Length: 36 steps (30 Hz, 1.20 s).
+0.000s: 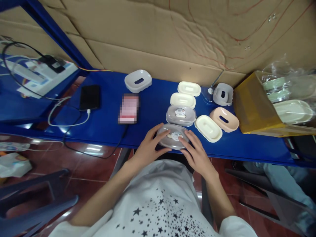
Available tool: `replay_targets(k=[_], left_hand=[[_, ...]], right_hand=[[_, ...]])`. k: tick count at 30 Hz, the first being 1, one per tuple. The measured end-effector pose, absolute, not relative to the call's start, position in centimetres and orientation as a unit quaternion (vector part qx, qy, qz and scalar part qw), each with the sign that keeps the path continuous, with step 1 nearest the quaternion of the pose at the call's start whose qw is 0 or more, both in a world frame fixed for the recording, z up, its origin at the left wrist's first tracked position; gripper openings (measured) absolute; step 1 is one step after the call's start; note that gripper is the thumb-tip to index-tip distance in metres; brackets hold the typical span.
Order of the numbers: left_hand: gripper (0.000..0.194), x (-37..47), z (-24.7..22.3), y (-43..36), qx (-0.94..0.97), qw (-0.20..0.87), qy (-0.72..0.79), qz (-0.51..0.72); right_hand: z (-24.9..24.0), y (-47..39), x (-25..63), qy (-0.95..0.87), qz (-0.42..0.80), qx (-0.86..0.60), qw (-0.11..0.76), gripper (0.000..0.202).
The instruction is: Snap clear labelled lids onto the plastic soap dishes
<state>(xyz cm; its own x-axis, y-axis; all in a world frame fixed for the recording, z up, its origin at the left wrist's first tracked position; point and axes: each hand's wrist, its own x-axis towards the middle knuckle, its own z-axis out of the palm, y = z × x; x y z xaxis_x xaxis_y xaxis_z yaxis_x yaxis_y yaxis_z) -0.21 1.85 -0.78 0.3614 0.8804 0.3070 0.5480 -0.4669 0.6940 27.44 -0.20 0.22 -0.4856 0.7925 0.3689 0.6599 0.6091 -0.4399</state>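
Note:
At the blue table's front edge lies an oval soap dish (170, 143) with a clear lid and a white label (176, 136). My left hand (148, 146) grips its left side, thumb at the near rim and fingers over the lid. From the right, my right hand (196, 154) holds the same dish, its fingertips on the lid by the label. Just behind it sits a second clear-lidded soap dish (172, 115), also labelled. Cream soap dish pieces (189, 89) (182, 100) lie farther back, and another cream tray (208, 129) rests to the right.
A peach slotted piece (224, 119), a grey one (223, 94) and a white one (138, 81) stand on the table (108, 108). A cardboard box (256, 108) with bagged dishes is at right. A blurred phone (128, 109), black device (89, 97) and cables lie left.

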Motion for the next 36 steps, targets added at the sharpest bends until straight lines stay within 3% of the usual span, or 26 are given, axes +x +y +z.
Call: replay_targets(k=[21,27,36], left_hand=[[0.064,-0.9,-1.0,1.3,0.798,0.261,0.435,0.325],[0.071,-0.4,-0.8,1.5,0.799,0.257,0.438,0.322],[0.078,-1.5,-1.7,1.3,0.825,0.172,0.414,0.343]], right_hand=[[-0.6,-0.9,27.1,-0.844,0.102,-0.422,0.314,0.076],[-0.2,-0.7,27.7,-0.83,0.134,-0.449,0.302,0.074],[-1.6,-1.6,26.5,-0.843,0.069,-0.437,0.305,0.088]])
